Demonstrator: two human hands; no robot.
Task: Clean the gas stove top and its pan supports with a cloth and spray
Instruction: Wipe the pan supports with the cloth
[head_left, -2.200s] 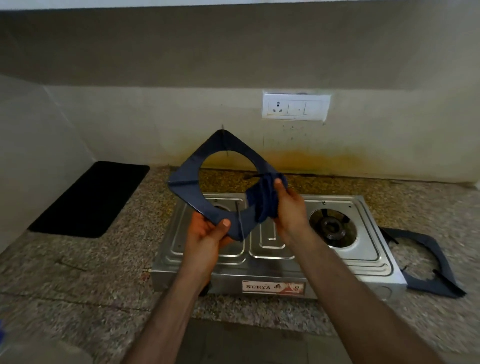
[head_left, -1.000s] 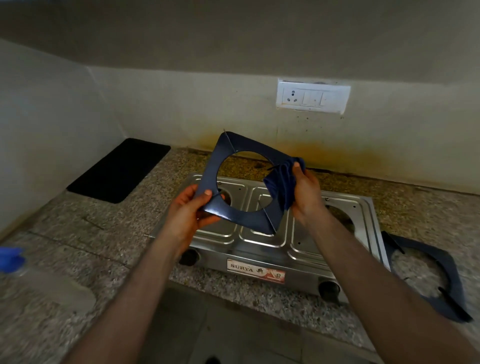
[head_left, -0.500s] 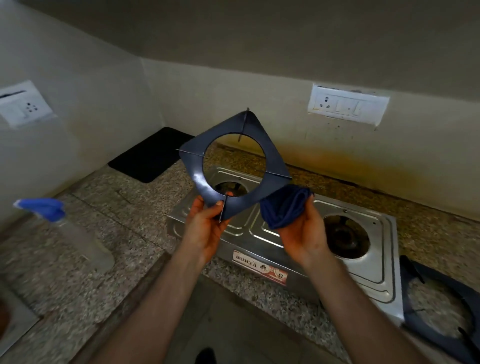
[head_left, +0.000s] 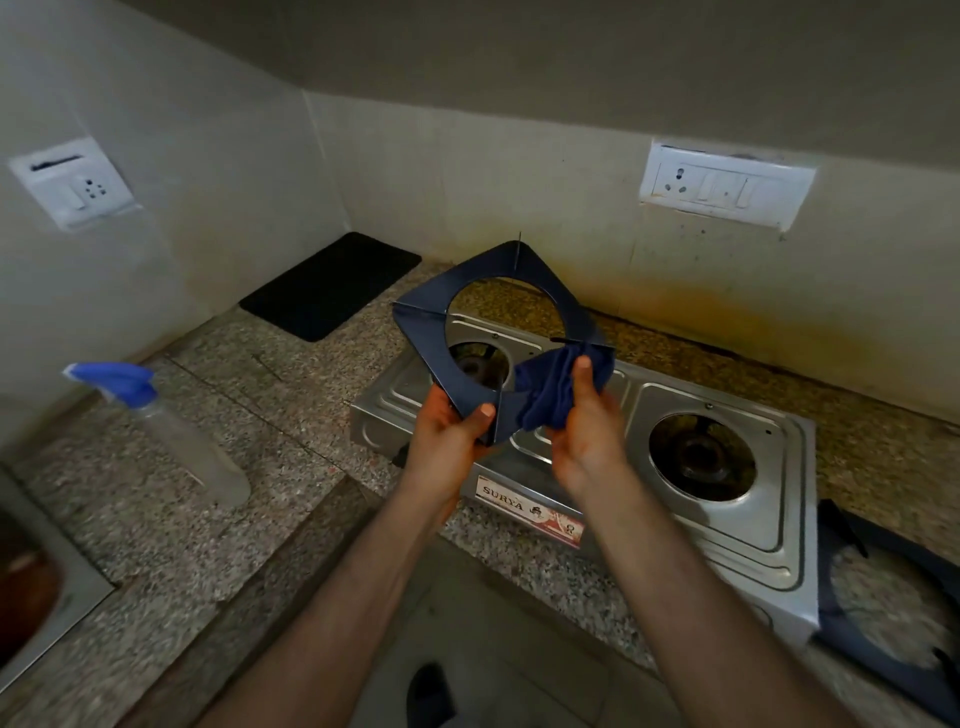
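Grip on both sides is closed: my left hand (head_left: 448, 435) pinches the near corner of a dark blue pan support (head_left: 423, 332), thumb on top, holding it tilted in the air above the gas stove (head_left: 779, 525), while my right hand (head_left: 587, 431) clamps a bunched blue cloth (head_left: 550, 387) against the support's right corner. Seen through the support's round opening is the stove's left burner (head_left: 475, 364); the right burner (head_left: 701, 457) lies bare beside my right wrist. A second pan support (head_left: 878, 670) rests flat on the granite surface (head_left: 291, 415), just beside the stove's right end. To my left, well apart from the stove, a clear spray bottle (head_left: 176, 441) with a blue trigger head appears to lie on the surface, blurred. A black mat (head_left: 332, 286) sits in the back corner. White switch plates are on the left wall (head_left: 72, 182) and the back wall (head_left: 724, 184). At lower left shows a sink's edge (head_left: 62, 587).
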